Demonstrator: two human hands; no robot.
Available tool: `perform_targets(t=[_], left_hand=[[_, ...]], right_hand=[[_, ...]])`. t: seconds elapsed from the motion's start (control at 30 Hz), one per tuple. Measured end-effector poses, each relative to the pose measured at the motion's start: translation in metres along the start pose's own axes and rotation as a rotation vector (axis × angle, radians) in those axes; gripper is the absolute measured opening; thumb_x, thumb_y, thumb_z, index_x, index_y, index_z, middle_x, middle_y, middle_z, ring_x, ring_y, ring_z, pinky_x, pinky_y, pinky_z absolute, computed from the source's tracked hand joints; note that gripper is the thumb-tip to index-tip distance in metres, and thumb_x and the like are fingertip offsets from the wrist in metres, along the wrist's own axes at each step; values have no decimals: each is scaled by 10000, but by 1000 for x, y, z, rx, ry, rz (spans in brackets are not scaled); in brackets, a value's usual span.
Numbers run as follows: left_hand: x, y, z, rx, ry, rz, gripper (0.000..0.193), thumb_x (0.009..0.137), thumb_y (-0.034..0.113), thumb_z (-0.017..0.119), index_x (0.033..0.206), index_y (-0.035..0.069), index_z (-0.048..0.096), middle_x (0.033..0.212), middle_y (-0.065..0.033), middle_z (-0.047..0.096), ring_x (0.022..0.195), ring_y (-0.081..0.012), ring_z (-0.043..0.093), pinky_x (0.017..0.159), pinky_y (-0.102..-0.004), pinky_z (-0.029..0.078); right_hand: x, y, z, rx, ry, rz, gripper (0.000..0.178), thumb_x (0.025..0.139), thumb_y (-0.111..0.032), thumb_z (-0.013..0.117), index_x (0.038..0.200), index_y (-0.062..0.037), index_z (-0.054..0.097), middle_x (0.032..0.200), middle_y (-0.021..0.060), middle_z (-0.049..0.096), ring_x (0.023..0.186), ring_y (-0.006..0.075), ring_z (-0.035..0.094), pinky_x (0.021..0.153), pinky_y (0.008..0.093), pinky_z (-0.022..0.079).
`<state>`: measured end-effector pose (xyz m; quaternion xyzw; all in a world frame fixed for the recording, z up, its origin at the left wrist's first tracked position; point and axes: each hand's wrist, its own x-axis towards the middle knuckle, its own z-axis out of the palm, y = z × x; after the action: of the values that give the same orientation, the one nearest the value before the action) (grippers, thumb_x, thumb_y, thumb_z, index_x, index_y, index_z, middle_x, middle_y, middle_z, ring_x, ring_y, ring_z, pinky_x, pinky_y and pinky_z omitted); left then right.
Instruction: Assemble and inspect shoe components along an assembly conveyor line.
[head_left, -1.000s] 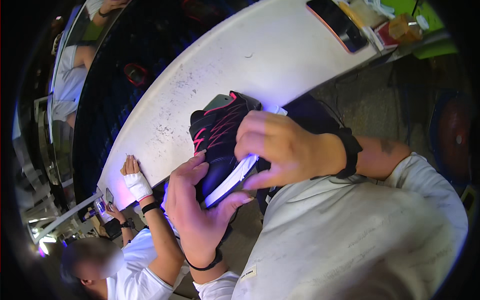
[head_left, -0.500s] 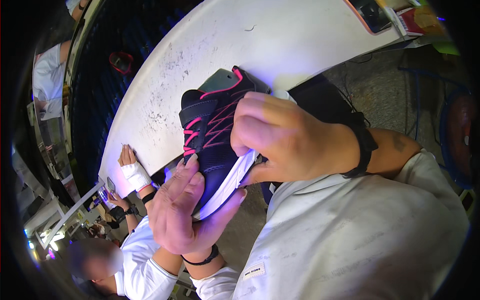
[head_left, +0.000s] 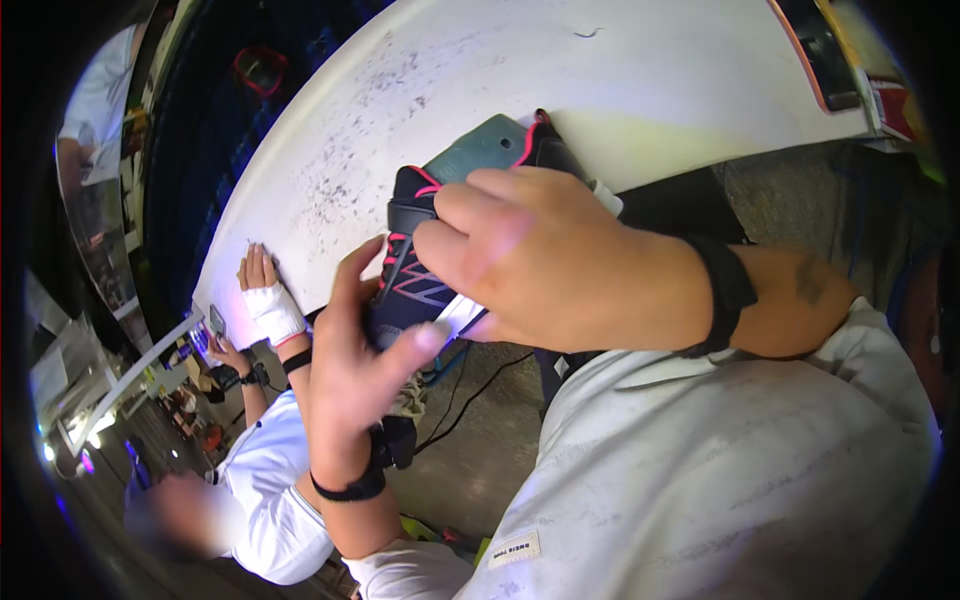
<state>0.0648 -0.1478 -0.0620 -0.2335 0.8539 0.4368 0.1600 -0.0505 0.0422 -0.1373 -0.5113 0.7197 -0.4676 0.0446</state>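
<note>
A black sports shoe (head_left: 420, 275) with pink trim and a white sole edge is held up over the edge of a white table (head_left: 480, 100). My right hand (head_left: 560, 265) wraps over its upper from the right, fingers curled around the shoe. My left hand (head_left: 360, 350) supports it from below and from the left, thumb against the sole edge. A grey-green insole shows inside the shoe's opening (head_left: 485, 150). Both wrists wear black bands.
A co-worker in a white shirt (head_left: 265, 480) sits at the lower left, with a bandaged hand (head_left: 268, 300) resting on the table edge. A dark device (head_left: 825, 50) and colourful packets lie at the table's far right. Grey floor with cables lies below.
The shoe has been drawn closer to the camera and turned, and my right hand now covers more of its upper. My left hand has shifted along the sole.
</note>
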Motion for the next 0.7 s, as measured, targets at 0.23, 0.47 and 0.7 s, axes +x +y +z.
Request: perform_targets(t=[0.23, 0.47, 0.7], left_hand=[[16, -60, 1, -265, -46, 56, 928, 750, 633, 804, 1258, -107, 564, 1032, -106, 694, 913, -149, 646, 822, -280, 511], [46, -2, 70, -554, 107, 461, 1240, 589, 611, 925, 1473, -44, 353, 1187, -140, 650, 1049, -214, 658, 951, -348, 502], [35, 120, 34, 128, 363, 589, 843, 620, 288, 979, 1281, 43, 516, 1048, -61, 677, 931, -158, 656, 832, -300, 533]], right_hand=[[-24, 24, -33, 228, 178, 96, 438, 773, -335, 805, 1051, -41, 637, 936, 147, 619, 870, 348, 621, 780, 432, 519], [-22, 19, -135, 400, 327, 312, 670, 890, -403, 776, 1358, 10, 532, 1059, 91, 663, 918, 146, 646, 781, 286, 520], [39, 9, -136, 682, 274, 43, 649, 896, -321, 778, 1401, -35, 489, 1130, 66, 619, 1034, 138, 604, 913, 291, 500]])
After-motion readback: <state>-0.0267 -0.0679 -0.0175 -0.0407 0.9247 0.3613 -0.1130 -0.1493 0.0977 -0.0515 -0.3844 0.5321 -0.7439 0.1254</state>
